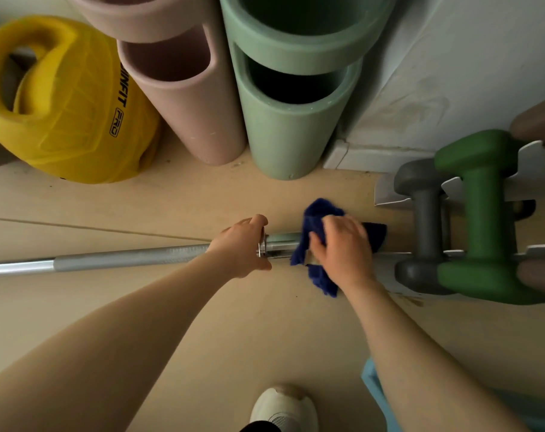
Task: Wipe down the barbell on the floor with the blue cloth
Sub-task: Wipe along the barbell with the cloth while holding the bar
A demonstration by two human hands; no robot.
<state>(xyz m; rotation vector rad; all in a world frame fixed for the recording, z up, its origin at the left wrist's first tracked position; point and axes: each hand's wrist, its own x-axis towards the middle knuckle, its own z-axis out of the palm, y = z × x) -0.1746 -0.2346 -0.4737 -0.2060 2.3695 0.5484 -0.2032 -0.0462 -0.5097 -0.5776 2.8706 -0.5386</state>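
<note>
Barbell [133, 258] lying across floor [202, 322], medicine ball [71, 101] and foam rollers [280, 120] behind, dumbbells [477, 219] at right

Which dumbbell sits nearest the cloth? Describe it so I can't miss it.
Find the dumbbell rack by the wall at right. Two dumbbells stand there; the grey dumbbell is nearer the blue cloth. It is smaller and duller than the green dumbbell beside it.

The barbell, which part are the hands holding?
The left hand grips the barbell at the collar, where the shaft meets the sleeve. The right hand holds the blue cloth wrapped around the sleeve.
</note>
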